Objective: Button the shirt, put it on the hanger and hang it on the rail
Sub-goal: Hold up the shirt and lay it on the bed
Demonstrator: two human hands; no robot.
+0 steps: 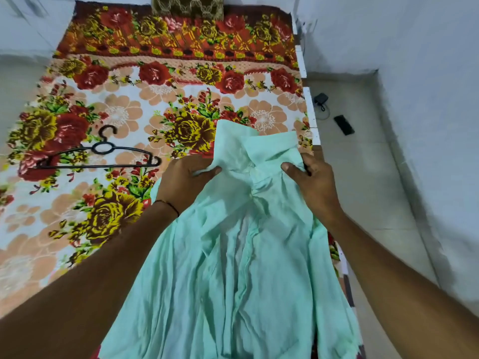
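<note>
A mint-green shirt lies crumpled on the bed, its collar pointing away from me and its front placket running down the middle. My left hand pinches the fabric at the left side of the collar. My right hand grips the cloth at the right side of the collar. A black plastic hanger lies flat on the bedsheet to the left of the shirt, apart from both hands. No rail is in view.
The bed carries a floral sheet with a brown patterned pillow at its far end. On the floor to the right lie a black charger and a dark phone. Pale walls close in at the right.
</note>
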